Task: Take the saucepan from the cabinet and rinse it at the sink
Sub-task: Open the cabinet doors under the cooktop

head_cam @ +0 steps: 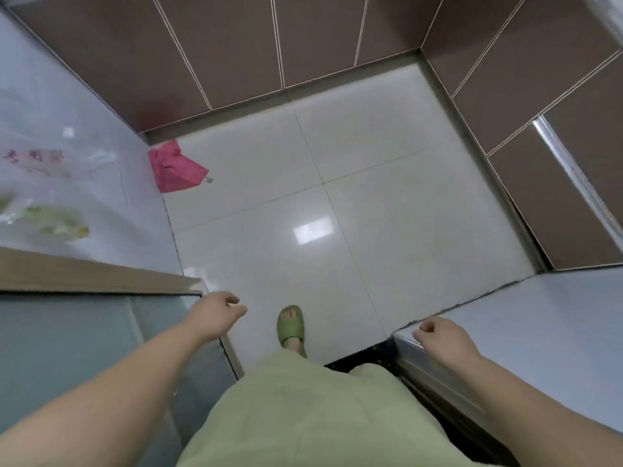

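No saucepan is seen in the head view, so neither its long axis, the way its handle points, nor its place relative to the hands can be told. The left hand [215,315] is held out over the edge of a glass-topped surface [67,348] at the lower left, its fingers loosely curled and nothing gripped in them. The right hand [441,338] is held just above the near corner of a pale countertop [546,325] at the right, its fingers curled under in a loose fist, and nothing is held there either. Between the two forearms a light green garment [303,416] is seen, and beyond it one foot in a green slipper [290,325] is set on the glossy white floor tiles [371,214]. Brown cabinet doors [236,45] are ranged along the far side and the right side of the floor, all shut as far as can be seen, with a metal strip [573,173] running along the right-hand run. On the left a white counter [111,197] is covered with clear plastic bags [50,163], one of which holds something greenish. A pink bag [175,168] hangs over that counter's edge, above the floor.
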